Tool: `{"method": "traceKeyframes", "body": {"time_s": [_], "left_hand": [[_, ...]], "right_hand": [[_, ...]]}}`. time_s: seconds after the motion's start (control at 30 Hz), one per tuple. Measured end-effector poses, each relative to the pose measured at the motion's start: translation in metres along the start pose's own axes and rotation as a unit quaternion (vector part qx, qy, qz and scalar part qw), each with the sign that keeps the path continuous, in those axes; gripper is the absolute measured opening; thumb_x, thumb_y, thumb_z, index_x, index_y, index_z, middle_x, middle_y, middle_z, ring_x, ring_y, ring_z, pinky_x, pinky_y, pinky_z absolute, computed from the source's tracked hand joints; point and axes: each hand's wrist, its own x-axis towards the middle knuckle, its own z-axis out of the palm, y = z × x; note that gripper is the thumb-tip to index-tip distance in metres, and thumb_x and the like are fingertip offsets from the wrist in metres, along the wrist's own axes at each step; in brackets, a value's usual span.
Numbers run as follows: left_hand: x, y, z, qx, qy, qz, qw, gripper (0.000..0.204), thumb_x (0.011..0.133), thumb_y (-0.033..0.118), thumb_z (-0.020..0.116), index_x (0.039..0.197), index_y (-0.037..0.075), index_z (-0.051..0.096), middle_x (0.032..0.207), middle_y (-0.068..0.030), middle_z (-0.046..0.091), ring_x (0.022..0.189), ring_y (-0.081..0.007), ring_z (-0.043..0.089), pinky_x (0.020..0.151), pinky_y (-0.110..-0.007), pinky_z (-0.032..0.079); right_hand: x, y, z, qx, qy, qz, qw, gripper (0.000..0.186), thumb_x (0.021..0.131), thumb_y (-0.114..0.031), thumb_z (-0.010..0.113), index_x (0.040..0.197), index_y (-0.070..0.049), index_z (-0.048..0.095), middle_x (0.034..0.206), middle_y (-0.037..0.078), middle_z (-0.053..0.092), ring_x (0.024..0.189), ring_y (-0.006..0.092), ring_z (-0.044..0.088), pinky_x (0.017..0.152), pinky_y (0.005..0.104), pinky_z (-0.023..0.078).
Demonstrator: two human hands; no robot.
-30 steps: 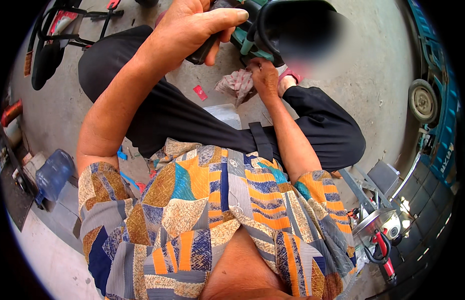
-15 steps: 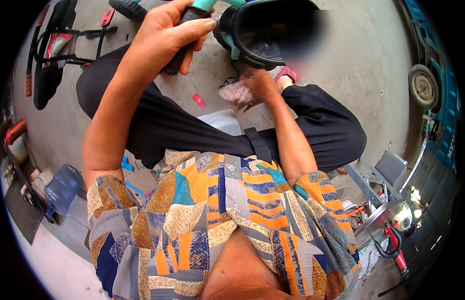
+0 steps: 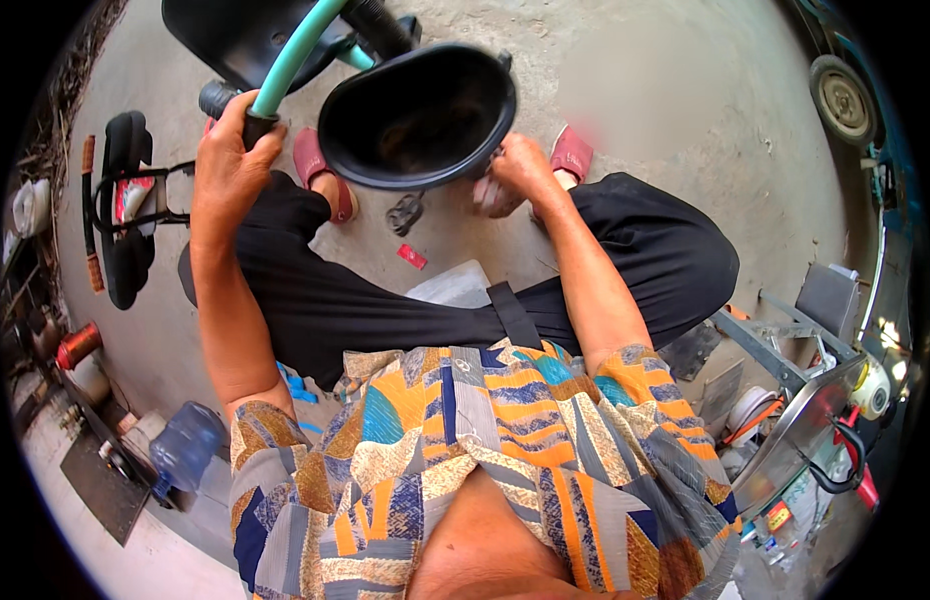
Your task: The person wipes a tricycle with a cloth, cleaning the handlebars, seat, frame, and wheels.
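My left hand (image 3: 232, 165) is closed around the black grip (image 3: 257, 128) at the end of a curved teal tube (image 3: 300, 52). The tube belongs to a wheeled-looking frame that is partly cut off by the upper edge. A black oval basket (image 3: 422, 120) with a thick rim faces up, right of that hand. At its lower right rim, my right hand (image 3: 523, 167) is bunched around a pale pinkish rag (image 3: 495, 198); the fingertips are partly hidden. Behind the tube sits a black curved shell (image 3: 235, 35).
A black padded frame with brown grips (image 3: 125, 210) stands at left. A small red packet (image 3: 412, 257) lies on the floor between my legs. There is a blue water jug (image 3: 188, 447) at lower left and a metal-framed stool or cart (image 3: 800, 430) at lower right.
The basket and teal tube have swung left and nearer, with my left hand shifting left and down on the grip. My right hand stays low by the rim with the rag.
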Motion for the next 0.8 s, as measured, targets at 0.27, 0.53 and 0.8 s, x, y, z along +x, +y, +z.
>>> {"method": "traceKeyframes", "body": {"time_s": [0.27,0.53,0.8], "left_hand": [[0.026,-0.019,0.005,0.202,0.134,0.121,0.962,0.037,0.084,0.009,0.063,0.119,0.001,0.056,0.109,-0.0203,0.062,0.095,-0.0377,0.061,0.083,-0.042,0.048],[0.022,0.028,0.019,-0.117,0.169,0.194,0.959,0.037,0.089,0.01,0.064,0.125,0.002,0.059,0.122,-0.0144,0.062,0.114,-0.0231,0.058,0.099,-0.034,0.042],[0.018,0.086,0.06,0.11,0.151,0.383,0.905,0.074,0.079,0.03,0.076,0.141,0.008,0.043,0.136,-0.0143,0.05,0.127,-0.032,0.045,0.103,-0.04,0.038]], "right_hand": [[-0.032,-0.041,0.042,-0.041,-0.167,0.05,0.984,0.027,0.07,-0.014,0.061,0.089,0.005,0.069,0.086,0.027,0.066,0.086,0.0418,0.066,0.076,0.0472,0.053],[-0.041,-0.048,0.081,-0.034,-0.175,-0.019,0.984,0.021,0.071,-0.018,0.064,0.077,0.002,0.069,0.075,0.023,0.067,0.076,0.0364,0.068,0.067,0.0447,0.055],[-0.034,-0.051,0.066,-0.038,-0.223,-0.016,0.974,0.024,0.074,-0.018,0.066,0.087,0.002,0.069,0.093,0.024,0.067,0.09,0.0389,0.066,0.078,0.0462,0.053]]}}
